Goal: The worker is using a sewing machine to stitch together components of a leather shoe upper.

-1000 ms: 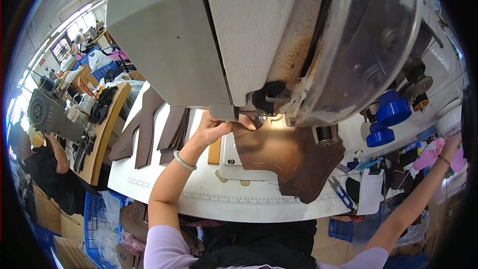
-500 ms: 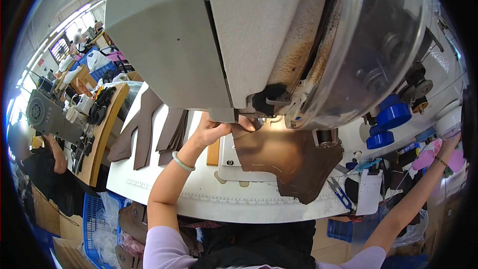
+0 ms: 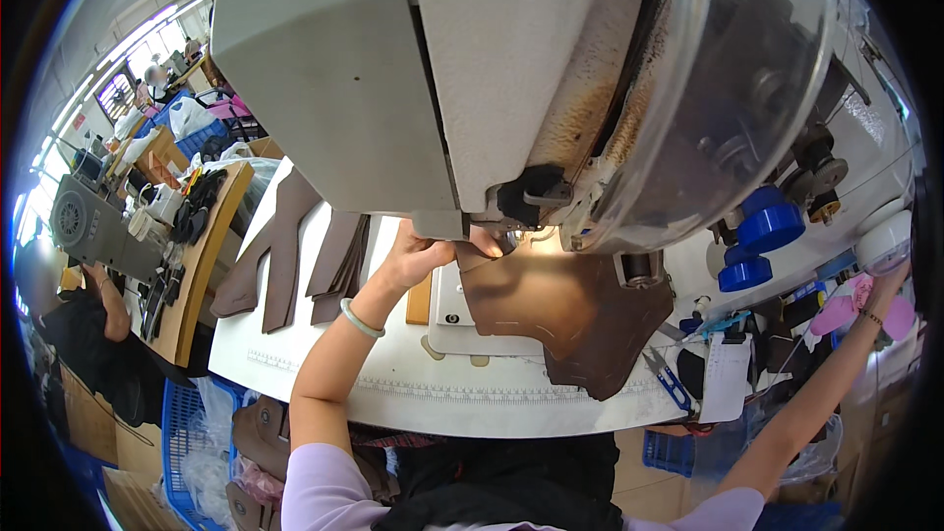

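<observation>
The left hand pinches the curved upper edge of a smooth brown leather piece lying flat under the grey sewing machine. At three o'clock, the right hand reaches out; its fingers cannot be made out.

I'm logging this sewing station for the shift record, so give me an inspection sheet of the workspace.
Surface: white table, ruler marks along its front edge.
Job's things: brown leather piece lying flat under the sewing machine.
Clutter: brown strips at left; scissors and blue spools at right.
Hands: left hand pressing the leather's edge near the needle; right hand stretched far right, grip unclear.
Cables: nothing seen.
Surroundings: another person at a neighbouring bench, blue crates on the floor.
</observation>
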`<state>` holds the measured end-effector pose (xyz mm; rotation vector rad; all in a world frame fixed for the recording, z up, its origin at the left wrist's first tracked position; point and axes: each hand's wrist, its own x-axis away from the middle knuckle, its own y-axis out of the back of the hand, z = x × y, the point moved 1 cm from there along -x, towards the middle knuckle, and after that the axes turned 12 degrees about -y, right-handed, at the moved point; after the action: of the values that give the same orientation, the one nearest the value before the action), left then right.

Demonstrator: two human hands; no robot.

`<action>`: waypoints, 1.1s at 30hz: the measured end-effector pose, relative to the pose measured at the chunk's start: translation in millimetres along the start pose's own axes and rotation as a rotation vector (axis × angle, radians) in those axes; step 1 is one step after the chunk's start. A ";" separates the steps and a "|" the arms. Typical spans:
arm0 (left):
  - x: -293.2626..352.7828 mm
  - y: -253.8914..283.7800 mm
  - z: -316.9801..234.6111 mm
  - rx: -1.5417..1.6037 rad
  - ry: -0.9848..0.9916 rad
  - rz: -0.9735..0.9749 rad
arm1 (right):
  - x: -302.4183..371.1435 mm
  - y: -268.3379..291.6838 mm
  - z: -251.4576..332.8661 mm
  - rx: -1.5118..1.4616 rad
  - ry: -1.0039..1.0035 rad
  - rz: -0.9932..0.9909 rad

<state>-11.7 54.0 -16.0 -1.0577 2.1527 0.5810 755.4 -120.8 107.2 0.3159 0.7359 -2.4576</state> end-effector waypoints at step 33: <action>-3.4 3.1 -1.8 0.012 -0.019 0.075 | 26.6 -13.4 33.8 -0.032 0.027 -0.116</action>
<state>-13.4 56.4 -12.0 -0.9651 2.1840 0.6096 723.7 -142.1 131.1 0.3024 0.8249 -2.5518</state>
